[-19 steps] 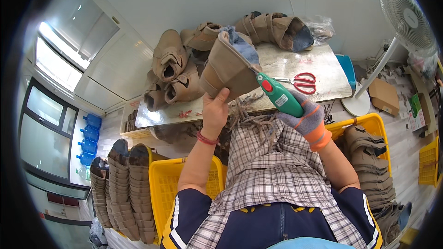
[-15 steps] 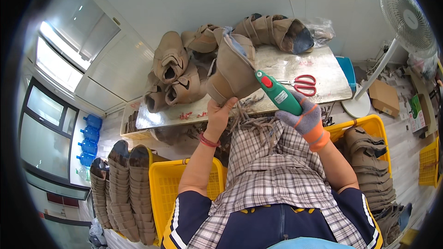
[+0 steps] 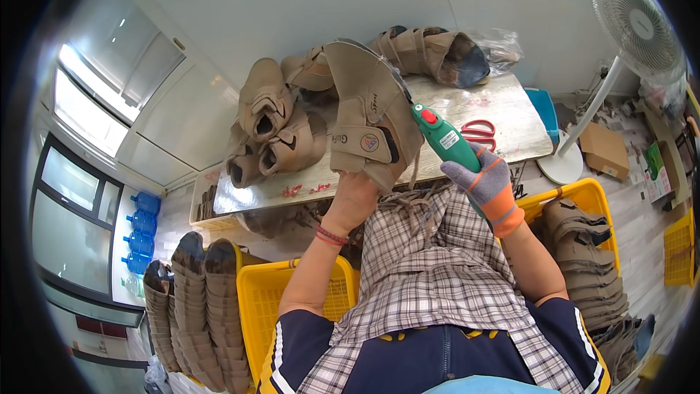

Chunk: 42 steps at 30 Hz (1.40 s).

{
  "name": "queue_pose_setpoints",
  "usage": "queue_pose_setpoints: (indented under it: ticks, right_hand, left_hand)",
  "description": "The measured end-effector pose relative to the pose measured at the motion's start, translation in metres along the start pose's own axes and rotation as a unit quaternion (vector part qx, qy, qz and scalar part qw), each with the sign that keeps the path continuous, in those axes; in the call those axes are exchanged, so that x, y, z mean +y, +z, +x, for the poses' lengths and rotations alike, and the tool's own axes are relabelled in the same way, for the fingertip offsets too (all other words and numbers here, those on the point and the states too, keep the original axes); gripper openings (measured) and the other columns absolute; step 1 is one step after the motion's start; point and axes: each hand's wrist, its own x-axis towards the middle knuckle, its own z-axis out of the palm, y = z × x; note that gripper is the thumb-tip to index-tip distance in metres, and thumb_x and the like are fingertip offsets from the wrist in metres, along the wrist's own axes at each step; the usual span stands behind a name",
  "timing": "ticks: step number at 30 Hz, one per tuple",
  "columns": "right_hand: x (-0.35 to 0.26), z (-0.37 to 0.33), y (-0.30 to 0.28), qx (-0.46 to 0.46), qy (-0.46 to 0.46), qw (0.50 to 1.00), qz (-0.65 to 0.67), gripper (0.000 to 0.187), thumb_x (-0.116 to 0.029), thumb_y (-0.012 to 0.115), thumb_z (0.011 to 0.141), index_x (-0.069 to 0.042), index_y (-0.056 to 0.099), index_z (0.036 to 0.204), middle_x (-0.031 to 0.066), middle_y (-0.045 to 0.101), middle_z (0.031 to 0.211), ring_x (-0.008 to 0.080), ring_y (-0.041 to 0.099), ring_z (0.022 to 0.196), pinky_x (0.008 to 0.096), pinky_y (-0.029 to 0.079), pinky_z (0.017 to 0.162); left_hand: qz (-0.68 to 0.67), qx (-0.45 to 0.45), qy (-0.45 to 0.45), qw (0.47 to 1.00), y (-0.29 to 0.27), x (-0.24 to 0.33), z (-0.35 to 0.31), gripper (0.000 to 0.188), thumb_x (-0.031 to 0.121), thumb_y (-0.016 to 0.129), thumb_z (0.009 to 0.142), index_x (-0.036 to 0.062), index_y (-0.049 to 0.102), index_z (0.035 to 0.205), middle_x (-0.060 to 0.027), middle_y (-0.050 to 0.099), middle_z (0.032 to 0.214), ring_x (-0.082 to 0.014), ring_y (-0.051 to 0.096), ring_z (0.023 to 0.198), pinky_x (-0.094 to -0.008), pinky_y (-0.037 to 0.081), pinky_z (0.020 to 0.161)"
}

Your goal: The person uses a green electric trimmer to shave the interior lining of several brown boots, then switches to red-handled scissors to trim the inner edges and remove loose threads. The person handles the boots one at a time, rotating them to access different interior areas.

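Observation:
My bare left hand (image 3: 355, 201) is closed on the lower end of a tan shoe upper (image 3: 351, 98), holding it raised over the table. The upper shows a strap with a round badge, and dark edging runs down its right side. In my right hand (image 3: 490, 190), gloved in grey and orange, is a green handheld electric cutter (image 3: 458, 147) with a red button. Its narrow tip lies along the upper's right edge; whether it touches is hard to tell. Grey-brown scrap strips (image 3: 414, 208) lie on my checked apron below the upper.
The table (image 3: 503, 113) bears several tan shoe uppers (image 3: 273, 113), a nested row of uppers (image 3: 430, 51) and red-handled scissors (image 3: 479, 133). Yellow baskets (image 3: 255, 284) flank my lap, with stacked uppers (image 3: 583, 263) on the right. A white fan (image 3: 633, 25) stands at the far right.
The shoe upper has been turned, so its strap and badge side now shows and its dark-edged side faces the cutter. My left hand has shifted slightly right and down.

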Motion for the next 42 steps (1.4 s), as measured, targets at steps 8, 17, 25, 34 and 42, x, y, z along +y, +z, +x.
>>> queue_pose_setpoints:
  ticks: [8,17,25,34,42]
  right_hand:
    - [-0.01,-0.004,-0.003,-0.028,0.073,0.99,0.12,0.05,-0.026,0.077,0.078,0.002,0.059,0.116,0.0003,0.062,0.077,0.0035,0.05,0.055,0.0191,0.041,0.048]
    - [-0.014,0.005,-0.013,-0.041,0.107,0.986,0.118,0.045,-0.03,0.075,0.08,0.004,0.06,0.106,0.0015,0.058,0.07,0.0068,0.052,0.051,0.0221,0.041,0.044]
    - [0.003,0.023,-0.031,0.052,0.105,0.987,0.106,0.04,-0.034,0.073,0.082,0.001,0.062,0.097,0.0011,0.055,0.061,0.0091,0.051,0.047,0.0231,0.041,0.045]
    - [0.017,0.01,-0.054,0.109,0.103,0.985,0.083,0.036,-0.037,0.066,0.086,-0.002,0.056,0.084,0.004,0.052,0.057,0.0125,0.05,0.048,0.0244,0.039,0.046]
    - [0.043,0.006,-0.072,0.137,0.123,0.978,0.102,0.031,-0.033,0.067,0.085,-0.004,0.056,0.083,0.0022,0.051,0.056,0.0107,0.049,0.047,0.0238,0.037,0.045]
  left_hand:
    - [0.014,-0.004,0.011,1.0,0.008,0.006,-0.003,0.039,-0.002,0.058,0.069,0.0048,0.062,0.108,-0.0179,0.059,0.11,-0.0404,0.05,0.108,-0.0511,0.037,0.097]
    - [0.005,-0.075,0.008,0.997,0.013,0.009,-0.023,0.04,0.002,0.055,0.073,0.0046,0.061,0.113,-0.0178,0.055,0.119,-0.0393,0.048,0.114,-0.0504,0.037,0.098]
    - [0.032,0.003,0.034,0.999,0.004,-0.017,-0.001,0.041,0.005,0.056,0.074,0.0014,0.06,0.114,-0.0201,0.053,0.123,-0.0378,0.046,0.121,-0.0488,0.034,0.104]
    - [0.167,0.283,-0.078,0.941,-0.061,-0.185,0.154,0.024,0.01,0.068,0.078,-0.0032,0.06,0.097,-0.0207,0.056,0.111,-0.0344,0.053,0.104,-0.0413,0.044,0.09]
    - [-0.641,0.307,-0.589,0.384,0.212,-0.131,0.087,0.024,0.028,0.073,0.081,0.0098,0.059,0.089,-0.0037,0.059,0.077,-0.0162,0.057,0.074,-0.0337,0.045,0.061]
